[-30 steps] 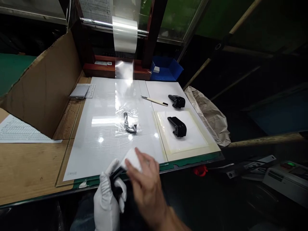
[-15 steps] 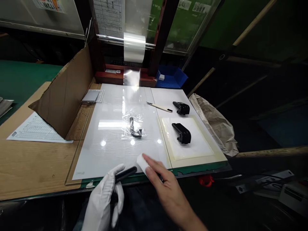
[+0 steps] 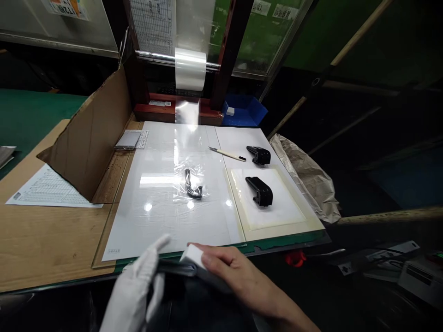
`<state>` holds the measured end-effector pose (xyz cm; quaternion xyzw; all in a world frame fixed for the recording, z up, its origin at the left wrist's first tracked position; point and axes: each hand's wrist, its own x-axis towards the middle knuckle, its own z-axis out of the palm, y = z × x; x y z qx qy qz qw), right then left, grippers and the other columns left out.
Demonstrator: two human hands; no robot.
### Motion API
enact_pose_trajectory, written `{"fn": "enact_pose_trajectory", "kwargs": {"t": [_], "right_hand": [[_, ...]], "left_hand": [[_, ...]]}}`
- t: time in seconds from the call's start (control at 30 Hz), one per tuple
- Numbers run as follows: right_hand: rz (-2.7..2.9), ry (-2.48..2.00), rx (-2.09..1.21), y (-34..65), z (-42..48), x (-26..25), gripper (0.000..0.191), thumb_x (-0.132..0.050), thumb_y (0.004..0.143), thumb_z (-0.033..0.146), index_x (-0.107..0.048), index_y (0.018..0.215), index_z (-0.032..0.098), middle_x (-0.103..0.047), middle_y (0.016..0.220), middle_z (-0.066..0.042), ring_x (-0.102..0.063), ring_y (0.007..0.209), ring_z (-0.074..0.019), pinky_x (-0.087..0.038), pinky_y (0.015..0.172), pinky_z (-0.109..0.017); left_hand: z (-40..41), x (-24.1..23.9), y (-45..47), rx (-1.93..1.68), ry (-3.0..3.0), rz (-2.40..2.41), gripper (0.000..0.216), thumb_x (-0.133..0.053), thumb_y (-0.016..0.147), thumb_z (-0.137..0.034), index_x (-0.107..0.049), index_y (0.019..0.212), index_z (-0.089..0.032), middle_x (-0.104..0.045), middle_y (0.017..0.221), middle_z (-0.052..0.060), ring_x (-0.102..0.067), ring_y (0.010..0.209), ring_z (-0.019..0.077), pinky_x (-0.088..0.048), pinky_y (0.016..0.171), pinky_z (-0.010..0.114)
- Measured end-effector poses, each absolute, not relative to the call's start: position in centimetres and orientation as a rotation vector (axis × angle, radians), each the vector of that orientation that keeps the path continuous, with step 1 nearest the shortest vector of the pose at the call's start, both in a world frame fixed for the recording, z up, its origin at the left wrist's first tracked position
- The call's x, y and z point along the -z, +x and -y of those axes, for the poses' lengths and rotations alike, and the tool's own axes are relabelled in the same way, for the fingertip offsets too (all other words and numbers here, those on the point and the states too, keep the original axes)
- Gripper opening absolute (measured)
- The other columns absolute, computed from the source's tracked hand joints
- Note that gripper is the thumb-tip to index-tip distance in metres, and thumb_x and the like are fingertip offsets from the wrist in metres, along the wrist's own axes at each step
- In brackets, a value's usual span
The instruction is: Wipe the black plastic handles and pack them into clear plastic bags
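Here the bare right hand (image 3: pixel 230 263), fingers together, presses a white pad (image 3: pixel 192 255) onto the sideways-lying black part (image 3: pixel 173 267) gripped by the gloved left hand (image 3: pixel 133 287).

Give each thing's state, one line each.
Left gloved hand, gripping glossy black part
Right bare hand, holding white pad against it
Curved handle, in clear film, lying flat
Craft knife, lying on board
Black part, lying on white mat
Film roll, mounted on steel bar
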<state>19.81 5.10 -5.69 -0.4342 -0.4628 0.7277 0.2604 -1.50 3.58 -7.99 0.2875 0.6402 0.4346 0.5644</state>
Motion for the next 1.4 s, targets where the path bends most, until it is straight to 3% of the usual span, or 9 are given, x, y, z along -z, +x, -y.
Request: {"fn": "enact_pose_trajectory", "kwargs": {"t": [0.2,0.27,0.37,0.43,0.53,0.73,0.9,1.2,1.4], "right_hand": [[1.249,-1.15,-2.006,19.9,-5.6,5.3,0.044,-0.059,0.099,0.053,-0.065,0.134,0.028,-0.065,0.139,-0.004,-0.056,0.136,-0.0266,-0.033,0.122,-0.049],[1.189,-1.217,-1.852,18.7,-5.0,6.2,0.045,-0.061,0.098,0.053,-0.065,0.136,0.028,-0.062,0.144,-0.004,-0.053,0.139,-0.0261,-0.031,0.124,-0.049],[1.208,-1.352,-1.402,16.1,-3.7,8.1,0.047,-0.061,0.099,0.049,-0.057,0.143,0.033,-0.049,0.156,-0.004,-0.041,0.148,-0.0268,-0.031,0.124,-0.052],[1.376,-1.392,-1.171,15.0,-3.2,9.0,0.045,-0.06,0.101,0.041,-0.054,0.145,0.038,-0.041,0.161,-0.003,-0.035,0.151,-0.0279,-0.035,0.121,-0.056],[1.603,-1.419,-1.024,15.4,-4.0,9.2,0.045,-0.061,0.101,0.034,-0.054,0.144,0.042,-0.042,0.161,-0.002,-0.039,0.147,-0.027,-0.042,0.116,-0.057],[2.135,-1.163,-0.576,18.4,-5.9,9.3,0.041,-0.06,0.099,0.02,-0.062,0.138,0.035,-0.056,0.149,-0.007,-0.052,0.125,-0.0269,-0.052,0.098,-0.05],[2.192,-1.276,-0.519,18.3,-5.9,9.6,0.045,-0.065,0.093,0.015,-0.064,0.135,0.03,-0.057,0.146,-0.01,-0.052,0.118,-0.029,-0.051,0.094,-0.051],[2.206,-1.249,-0.666,18.8,-6.0,9.3,0.048,-0.07,0.09,0.015,-0.064,0.135,0.032,-0.058,0.146,-0.006,-0.051,0.12,-0.0284,-0.05,0.095,-0.05],[2.203,-1.289,-0.709,19.0,-6.1,8.8,0.044,-0.068,0.094,0.02,-0.064,0.136,0.033,-0.058,0.146,-0.005,-0.051,0.12,-0.0272,-0.05,0.097,-0.048]], "left_hand": [[-3.7,7.3,-0.4,-0.987,0.509,-1.457,0.044,-0.087,0.063,-0.036,-0.079,0.103,-0.018,-0.078,0.085,0.011,-0.074,0.098,0.032,-0.06,0.062,0.023],[-3.5,7.3,0.6,-1.025,0.418,-1.478,0.051,-0.083,0.07,-0.048,-0.076,0.112,-0.019,-0.068,0.063,0.003,-0.072,0.064,0.0236,-0.051,0.042,0.022],[-3.0,7.7,1.9,-1.067,0.226,-1.451,0.058,-0.066,0.082,-0.067,-0.071,0.116,-0.02,-0.038,0.041,-0.009,-0.032,0.027,0.0102,-0.025,0.026,0.02],[-2.8,8.3,2.3,-1.05,0.197,-1.408,0.058,-0.06,0.085,-0.071,-0.072,0.103,-0.018,-0.033,0.039,-0.009,-0.026,0.027,0.0092,-0.024,0.027,0.022],[-2.7,9.2,2.1,-0.997,0.228,-1.383,0.051,-0.059,0.088,-0.067,-0.07,0.089,-0.017,-0.042,0.042,-0.007,-0.033,0.03,0.0094,-0.031,0.03,0.023],[-2.3,10.4,1.6,-0.982,0.282,-1.382,0.03,-0.077,0.081,-0.048,-0.071,0.089,-0.02,-0.069,0.072,0.003,-0.064,0.059,0.0169,-0.053,0.046,0.026],[-1.4,10.6,1.7,-0.931,0.26,-1.35,0.027,-0.061,0.098,-0.043,-0.067,0.104,-0.017,-0.07,0.09,0.003,-0.063,0.067,0.0124,-0.057,0.058,0.027],[-1.2,12.1,2.4,-0.874,0.102,-1.349,0.035,-0.062,0.095,-0.051,-0.068,0.091,-0.017,-0.05,0.05,-0.007,-0.039,0.035,0.0068,-0.036,0.033,0.019],[-1.2,11.6,1.9,-0.891,0.057,-1.379,0.027,-0.077,0.082,-0.038,-0.07,0.102,-0.022,-0.07,0.071,0.0,-0.07,0.063,0.0165,-0.057,0.051,0.024]]}}
